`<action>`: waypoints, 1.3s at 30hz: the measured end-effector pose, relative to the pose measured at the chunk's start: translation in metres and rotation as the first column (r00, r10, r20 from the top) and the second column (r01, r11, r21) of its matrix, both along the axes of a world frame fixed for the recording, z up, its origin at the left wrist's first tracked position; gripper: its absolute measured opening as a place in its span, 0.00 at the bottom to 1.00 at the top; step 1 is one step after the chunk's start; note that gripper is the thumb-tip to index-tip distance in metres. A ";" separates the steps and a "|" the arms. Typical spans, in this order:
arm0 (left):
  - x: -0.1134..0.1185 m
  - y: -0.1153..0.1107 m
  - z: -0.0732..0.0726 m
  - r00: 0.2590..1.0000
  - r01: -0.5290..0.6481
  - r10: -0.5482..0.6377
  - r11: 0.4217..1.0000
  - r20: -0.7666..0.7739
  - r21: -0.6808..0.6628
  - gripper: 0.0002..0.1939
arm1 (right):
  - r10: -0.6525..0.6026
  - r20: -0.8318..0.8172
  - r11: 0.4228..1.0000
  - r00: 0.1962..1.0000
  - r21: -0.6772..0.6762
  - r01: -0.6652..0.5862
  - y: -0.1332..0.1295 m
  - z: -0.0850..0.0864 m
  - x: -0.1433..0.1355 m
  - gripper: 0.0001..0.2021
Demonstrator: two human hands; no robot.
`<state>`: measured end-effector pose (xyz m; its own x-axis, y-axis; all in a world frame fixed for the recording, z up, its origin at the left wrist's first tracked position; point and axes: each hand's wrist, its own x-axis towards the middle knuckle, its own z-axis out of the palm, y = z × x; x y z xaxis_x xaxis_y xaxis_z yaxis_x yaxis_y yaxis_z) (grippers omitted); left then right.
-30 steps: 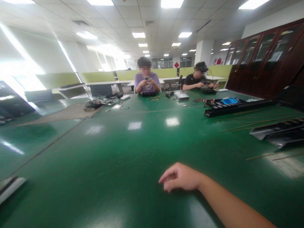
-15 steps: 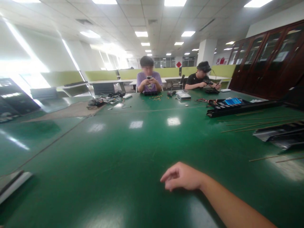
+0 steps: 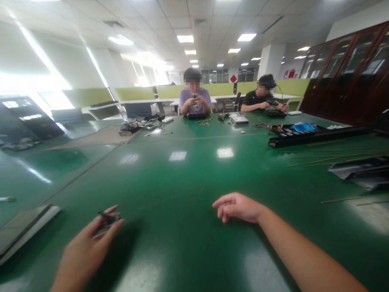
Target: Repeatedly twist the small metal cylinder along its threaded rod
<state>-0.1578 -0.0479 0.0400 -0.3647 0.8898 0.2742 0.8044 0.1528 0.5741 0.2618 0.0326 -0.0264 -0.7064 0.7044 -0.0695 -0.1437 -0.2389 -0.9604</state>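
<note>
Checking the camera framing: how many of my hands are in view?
2: the left hand, lower left, holding a small dark object; the right hand, right of centre.

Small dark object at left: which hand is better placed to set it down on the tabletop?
Left, I'd say: the left hand holds the small dark object in its fingers, over the green tabletop. The right hand is loosely curled, visibly holding nothing, well apart from it.

Over the worktop (image 3: 170,182), the left grip (image 3: 86,248) and right grip (image 3: 244,209) are bare human hands — slender-fingered, both — and the right forearm (image 3: 298,245) (bare too) tapers smoothly wristward.
</note>
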 end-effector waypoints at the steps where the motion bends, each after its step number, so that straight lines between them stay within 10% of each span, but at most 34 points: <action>1: 0.018 0.008 -0.005 0.992 0.107 -0.104 0.993 0.070 -0.049 0.26 | -0.012 -0.019 1.000 1.000 -0.012 0.012 0.003 0.000 0.003 0.25; 7: 0.139 0.051 -0.023 0.821 0.543 -0.533 0.840 0.207 0.008 0.25 | -0.078 -0.127 0.997 0.989 -0.025 0.076 0.014 -0.003 0.012 0.28; 12: 0.186 0.069 -0.033 0.725 0.663 -0.648 0.748 0.235 0.017 0.14 | -0.219 -0.049 0.966 0.975 0.130 0.223 0.011 -0.005 0.008 0.25; 20: 0.186 0.070 -0.044 0.514 0.834 -0.832 0.542 0.207 0.108 0.14 | -0.241 0.161 0.926 0.957 0.334 0.177 0.000 0.003 0.000 0.33; 39: 0.186 0.069 -0.045 0.579 0.779 -0.763 0.622 0.288 0.080 0.12 | -0.314 0.306 0.887 0.899 0.431 0.163 -0.008 0.003 -0.015 0.18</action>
